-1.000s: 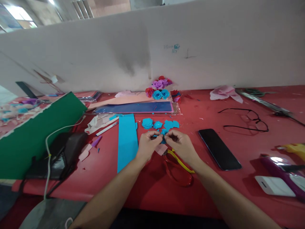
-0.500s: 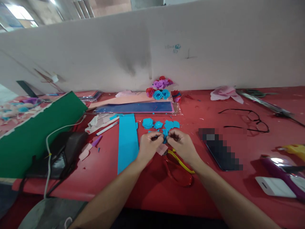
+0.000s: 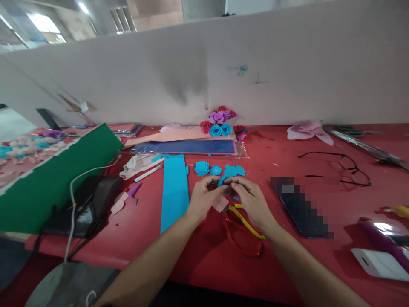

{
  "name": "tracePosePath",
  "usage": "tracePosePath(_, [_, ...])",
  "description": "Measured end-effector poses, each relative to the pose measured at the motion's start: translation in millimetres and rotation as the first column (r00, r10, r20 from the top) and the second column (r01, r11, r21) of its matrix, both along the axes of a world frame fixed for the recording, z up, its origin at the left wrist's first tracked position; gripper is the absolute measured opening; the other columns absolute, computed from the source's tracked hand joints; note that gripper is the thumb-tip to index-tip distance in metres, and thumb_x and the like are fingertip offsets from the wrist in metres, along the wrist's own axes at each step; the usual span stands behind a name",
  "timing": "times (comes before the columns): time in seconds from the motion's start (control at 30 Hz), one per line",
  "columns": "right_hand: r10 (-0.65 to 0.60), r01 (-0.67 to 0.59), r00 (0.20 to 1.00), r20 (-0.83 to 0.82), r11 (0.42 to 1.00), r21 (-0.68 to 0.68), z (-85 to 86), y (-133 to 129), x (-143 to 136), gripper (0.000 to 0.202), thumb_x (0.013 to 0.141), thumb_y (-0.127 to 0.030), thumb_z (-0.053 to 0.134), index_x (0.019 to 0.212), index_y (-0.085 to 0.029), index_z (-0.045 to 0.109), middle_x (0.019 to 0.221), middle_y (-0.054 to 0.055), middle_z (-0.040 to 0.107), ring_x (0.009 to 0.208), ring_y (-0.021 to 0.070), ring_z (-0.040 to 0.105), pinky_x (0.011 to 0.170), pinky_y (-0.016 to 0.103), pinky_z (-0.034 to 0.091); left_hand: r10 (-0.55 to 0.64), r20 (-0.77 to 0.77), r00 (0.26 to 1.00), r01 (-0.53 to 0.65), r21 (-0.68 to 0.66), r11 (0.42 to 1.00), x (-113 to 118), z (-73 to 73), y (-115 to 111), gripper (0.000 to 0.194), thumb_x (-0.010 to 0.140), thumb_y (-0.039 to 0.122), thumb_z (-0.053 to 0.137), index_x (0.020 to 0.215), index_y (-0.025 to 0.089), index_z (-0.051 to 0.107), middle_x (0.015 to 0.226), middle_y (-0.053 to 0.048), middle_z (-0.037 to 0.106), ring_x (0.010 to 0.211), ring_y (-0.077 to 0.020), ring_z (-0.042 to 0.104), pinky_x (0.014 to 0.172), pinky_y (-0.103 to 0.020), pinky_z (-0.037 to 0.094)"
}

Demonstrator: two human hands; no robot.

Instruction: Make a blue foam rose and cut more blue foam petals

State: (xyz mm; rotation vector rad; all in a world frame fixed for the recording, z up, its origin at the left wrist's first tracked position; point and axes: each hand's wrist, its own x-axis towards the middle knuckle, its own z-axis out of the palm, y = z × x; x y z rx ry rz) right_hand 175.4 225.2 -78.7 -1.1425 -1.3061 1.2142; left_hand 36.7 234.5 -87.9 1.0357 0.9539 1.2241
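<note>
Between my fingertips is a small blue paper piece (image 3: pixel 223 181), partly covered by my fingers. My left hand (image 3: pixel 206 196) pinches it from the left, and my right hand (image 3: pixel 251 196) closes on it from the right. Just beyond lie blue paper petals (image 3: pixel 202 168) in small piles. A long blue paper strip (image 3: pixel 174 192) lies to the left of my left hand. Below my hands rest scissors (image 3: pixel 244 221) with one yellow and one red handle, beside a small pale pink square (image 3: pixel 220 204).
Finished paper roses (image 3: pixel 220 121) stand at the back by packaged paper sheets (image 3: pixel 185 146). To the right are a dark phone (image 3: pixel 302 209), eyeglasses (image 3: pixel 351 170) and a white adapter (image 3: pixel 380 263). A green board (image 3: pixel 64 179) and a black bag (image 3: pixel 89 204) occupy the left.
The view has shifted slightly, moving everything right and down. My fingers have changed position around the blue paper, which now looks curved rather than gathered upright; the right fingers reach further over it.
</note>
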Motion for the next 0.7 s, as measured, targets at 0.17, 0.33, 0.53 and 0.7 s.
tracePosePath(0.17, [-0.162, 0.157, 0.983, 0.089, 0.986, 0.063, -8.1, 2.7, 1.2, 0.033, 0.077, -0.034, 0.065, 0.106, -0.022, 0.058, 0.097, 0.005, 0.062, 0.082, 0.0189, 0.058, 0.071, 0.032, 0.048, 0.054, 0.044, 0.998, -0.052, -0.042, 0.998, 0.4, -3.7, 1.3, 0.018, 0.071, 0.029, 0.073, 0.083, 0.017, 0.07, 0.076, -0.001, 0.067, 0.066, -0.0105, 0.058, 0.065, -0.023, 0.046])
tracePosePath(0.33, [-0.039, 0.039, 0.999, -0.016, 0.999, -0.013, -14.6, 7.8, 4.9, 0.021, 0.08, -0.04, 0.065, 0.087, -0.02, 0.062, 0.082, 0.003, 0.065, 0.072, 0.017, 0.058, 0.064, 0.03, 0.046, 0.026, -0.08, 0.996, -0.03, -0.05, 0.998, -9.5, 6.9, 6.6, 0.026, 0.072, 0.041, 0.07, 0.082, 0.017, 0.069, 0.074, -0.002, 0.067, 0.065, -0.0143, 0.06, 0.063, -0.027, 0.047])
tracePosePath(0.53, [-0.124, 0.11, 0.984, -0.131, 0.988, -0.106, -13.6, 7.8, 6.3, 0.023, 0.077, -0.041, 0.069, 0.086, -0.022, 0.059, 0.073, -0.002, 0.062, 0.063, 0.0138, 0.058, 0.059, 0.027, 0.046, 0.374, -0.779, 0.503, -0.231, 0.296, 0.927, -80.9, 14.4, -6.0, 0.031, 0.077, 0.038, 0.065, 0.103, 0.022, 0.069, 0.114, -0.013, 0.066, 0.11, -0.0308, 0.058, 0.093, -0.038, 0.043])
tracePosePath(0.7, [-0.061, 0.049, 0.99, -0.131, 0.995, -0.09, -9.9, 4.5, 1.3, 0.022, 0.079, -0.04, 0.068, 0.086, -0.021, 0.062, 0.077, 0.001, 0.064, 0.066, 0.0142, 0.058, 0.064, 0.029, 0.047, 0.271, -0.945, 0.185, -0.316, 0.204, 0.927, -124.9, -9.4, -12.0, 0.052, 0.077, 0.018, 0.063, 0.127, 0.011, 0.054, 0.13, -0.022, 0.054, 0.123, -0.0343, 0.05, 0.101, -0.045, 0.038])
